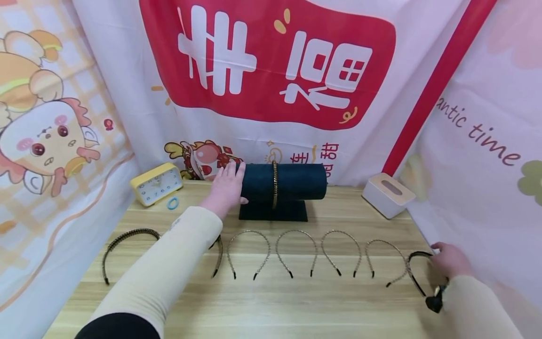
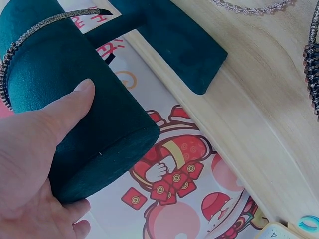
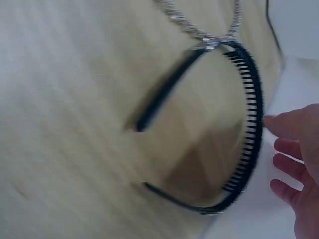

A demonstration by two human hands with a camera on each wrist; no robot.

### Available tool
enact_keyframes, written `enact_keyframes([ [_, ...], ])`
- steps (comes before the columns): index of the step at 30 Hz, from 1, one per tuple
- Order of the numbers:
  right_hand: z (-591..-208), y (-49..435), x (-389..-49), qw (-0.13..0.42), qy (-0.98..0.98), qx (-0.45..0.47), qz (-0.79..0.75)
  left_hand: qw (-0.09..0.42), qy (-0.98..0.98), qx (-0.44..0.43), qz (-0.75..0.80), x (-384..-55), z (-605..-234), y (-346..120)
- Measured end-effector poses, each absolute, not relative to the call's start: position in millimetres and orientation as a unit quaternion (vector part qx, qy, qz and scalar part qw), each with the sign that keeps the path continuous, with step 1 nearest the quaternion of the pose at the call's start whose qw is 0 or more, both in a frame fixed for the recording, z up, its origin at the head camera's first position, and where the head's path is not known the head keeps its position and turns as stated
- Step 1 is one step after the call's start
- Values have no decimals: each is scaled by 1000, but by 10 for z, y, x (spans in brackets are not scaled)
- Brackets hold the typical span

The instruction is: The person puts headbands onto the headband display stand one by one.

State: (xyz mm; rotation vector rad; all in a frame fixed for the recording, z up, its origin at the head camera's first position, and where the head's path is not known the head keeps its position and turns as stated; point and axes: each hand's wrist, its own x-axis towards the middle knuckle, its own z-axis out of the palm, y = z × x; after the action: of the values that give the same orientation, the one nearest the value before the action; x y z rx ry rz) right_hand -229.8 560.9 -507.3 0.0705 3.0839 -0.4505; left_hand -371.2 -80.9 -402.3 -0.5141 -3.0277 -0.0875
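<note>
A dark teal headband display stand (image 1: 296, 181) has a padded roll on a flat base (image 2: 187, 50). My left hand (image 1: 226, 186) holds its left end, thumb along the side (image 2: 70, 107) and fingers round the end. A gold-toned braided headband (image 1: 275, 181) sits over the middle of the roll. At the table's right edge, my right hand (image 1: 450, 259) is beside a black toothed headband (image 3: 256, 109). One fingertip (image 3: 271, 124) is right at its outer edge; the other fingers are loosely bent below. A black bow (image 1: 435, 301) lies by my right sleeve.
Several thin beaded headbands (image 1: 296, 231) lie in a row across the wooden table (image 1: 271, 306). A dark headband (image 1: 111, 245) lies left; another (image 1: 219, 259) is partly behind my sleeve. A yellow clock (image 1: 156, 183), blue ring (image 1: 172, 203) and tissue box (image 1: 387, 195) stand behind.
</note>
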Motion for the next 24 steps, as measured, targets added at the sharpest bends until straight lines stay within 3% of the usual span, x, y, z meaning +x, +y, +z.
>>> enact_keyframes([
  [7,-5209,5588,-2242,-22,990,22,-135,35,-986,-164,-28,-3721,-4047,-829],
  [24,-5390,5663,-2177,-20,990,56,-127,39,-985,-167,-29,-3710,-4039,-825],
])
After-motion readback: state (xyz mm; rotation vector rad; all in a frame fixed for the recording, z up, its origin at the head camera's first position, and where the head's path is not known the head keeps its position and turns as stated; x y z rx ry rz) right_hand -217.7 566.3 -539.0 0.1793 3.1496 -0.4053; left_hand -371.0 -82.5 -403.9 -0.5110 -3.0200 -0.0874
